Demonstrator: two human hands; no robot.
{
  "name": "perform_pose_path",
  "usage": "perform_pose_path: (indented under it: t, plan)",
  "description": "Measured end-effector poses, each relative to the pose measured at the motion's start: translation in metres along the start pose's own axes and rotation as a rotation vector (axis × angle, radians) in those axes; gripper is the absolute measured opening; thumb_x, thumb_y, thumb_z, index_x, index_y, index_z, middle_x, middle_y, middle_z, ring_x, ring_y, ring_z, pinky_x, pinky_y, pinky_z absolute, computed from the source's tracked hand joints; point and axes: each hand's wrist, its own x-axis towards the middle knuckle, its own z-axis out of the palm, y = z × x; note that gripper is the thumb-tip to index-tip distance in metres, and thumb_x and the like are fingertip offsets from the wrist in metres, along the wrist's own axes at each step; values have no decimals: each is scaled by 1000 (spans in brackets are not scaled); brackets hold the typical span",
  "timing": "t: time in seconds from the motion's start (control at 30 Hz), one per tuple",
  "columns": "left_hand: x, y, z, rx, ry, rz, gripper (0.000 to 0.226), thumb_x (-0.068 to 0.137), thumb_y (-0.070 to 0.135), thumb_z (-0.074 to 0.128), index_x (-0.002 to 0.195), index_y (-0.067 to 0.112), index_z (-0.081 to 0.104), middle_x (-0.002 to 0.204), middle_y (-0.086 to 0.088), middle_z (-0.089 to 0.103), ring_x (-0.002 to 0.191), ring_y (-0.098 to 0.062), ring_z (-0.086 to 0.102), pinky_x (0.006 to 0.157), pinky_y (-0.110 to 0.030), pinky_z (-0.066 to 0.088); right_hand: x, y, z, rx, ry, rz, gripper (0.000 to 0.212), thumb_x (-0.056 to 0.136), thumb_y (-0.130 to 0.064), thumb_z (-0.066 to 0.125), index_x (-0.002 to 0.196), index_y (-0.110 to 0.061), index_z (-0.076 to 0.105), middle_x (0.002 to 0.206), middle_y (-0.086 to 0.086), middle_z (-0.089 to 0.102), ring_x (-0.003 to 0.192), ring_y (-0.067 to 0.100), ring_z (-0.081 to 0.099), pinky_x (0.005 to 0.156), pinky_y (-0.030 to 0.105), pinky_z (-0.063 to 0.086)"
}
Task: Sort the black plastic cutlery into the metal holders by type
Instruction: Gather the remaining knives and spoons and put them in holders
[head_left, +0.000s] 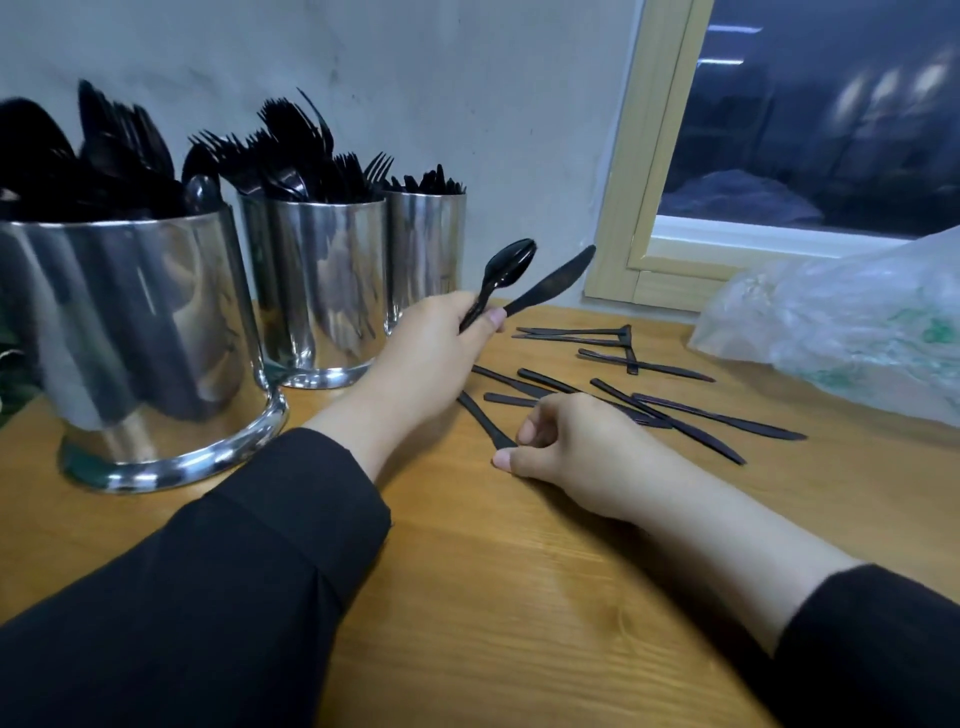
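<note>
Up above the worktop (467, 597), the left hand (441, 338) is gripping two pieces at once by their handles, a spoon (506, 270) and a knife (553, 283), fanned apart so the bowl and the blade are pointing up and away toward the wall. That looks like gathering: collecting a few pieces before carrying them over, with the types kept splayed so they can be dropped separately. Lower down, the right hand (566, 447) is resting on the wood, fingers curled and pinching at the handle end of another knife (483, 421), seemingly working it up off the flat surface. Beyond those fingers, the loose knives (691, 415) are lying scattered, several crossing each other, all flat on the wood. Over to the left, three metal holders are standing in a row against the wall: the nearest holder (135, 338) is bristling with spoons and forks, the middle holder (322, 291) is packed with forks, the far holder (426, 249) is showing only handle ends. Off to the right, a crumpled plastic bag (841, 322) is slumping beneath the window frame (628, 208).
</note>
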Motion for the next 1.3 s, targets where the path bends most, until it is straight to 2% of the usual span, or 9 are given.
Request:
perform_pose_path:
  t: [0.23,0.4,0.53,0.67,0.83,0.93,1.03,1.1,1.3]
  plan:
    - [-2,2,-2,-58,40,27,20,105,34,48,96,25,64,71,3,64,66,-12,59,63,-28,45,-11,1,-10,57,-48,-80,13,89,-39,69,93,-26,65,89,-5,66,85,12,61,81,34,54]
    - [-1,-1,-5,-7,-26,-4,26,105,35,50,91,24,69,88,7,74,90,-10,64,80,-21,46,-10,29,-32,247,184,-202,10,86,-28,75,81,-24,67,74,-9,68,65,-1,56,60,10,41]
    - [-5,4,1,-110,-231,-13,22,104,31,53,94,19,68,85,3,76,72,-13,69,68,-30,52,-5,51,-53,384,404,-215,11,84,-27,77,80,-21,69,71,-9,67,61,1,53,58,13,39]
    - [-7,5,8,-73,-354,10,31,103,37,54,79,18,62,54,7,59,47,-11,50,53,-25,41,-1,57,-54,463,474,-197,11,84,-23,78,84,-18,69,70,-6,68,56,-5,57,56,9,40]
    - [-6,-1,10,-201,-375,-86,25,102,39,56,93,23,72,63,1,47,50,-14,42,53,-30,37,15,65,-49,479,638,-178,21,87,-36,74,97,-24,60,85,3,68,76,14,63,70,32,48]
    - [-5,0,9,-174,-265,-88,24,103,34,54,96,17,69,62,6,56,45,-10,44,49,-26,40,25,83,-49,208,536,-167,19,87,-43,71,95,-25,65,87,-5,64,76,12,55,69,31,42]
    - [-4,0,9,-148,-217,-69,21,103,33,54,91,19,65,59,9,61,44,-9,44,52,-29,40,27,99,-46,-155,235,-180,31,85,-49,71,108,-29,70,102,-8,61,93,12,55,83,31,44]
    - [-4,1,8,-139,-195,-56,19,103,31,55,87,22,60,59,8,60,43,-8,43,52,-28,39,25,103,-47,-216,146,-172,33,87,-50,68,113,-31,70,108,-8,60,101,14,57,91,35,47]
    - [-6,4,11,-64,-165,-10,19,104,33,52,90,22,60,60,7,62,48,-10,49,53,-24,44,29,106,-43,-313,244,-311,17,93,-36,63,105,-29,74,100,-12,58,99,13,54,89,36,47]
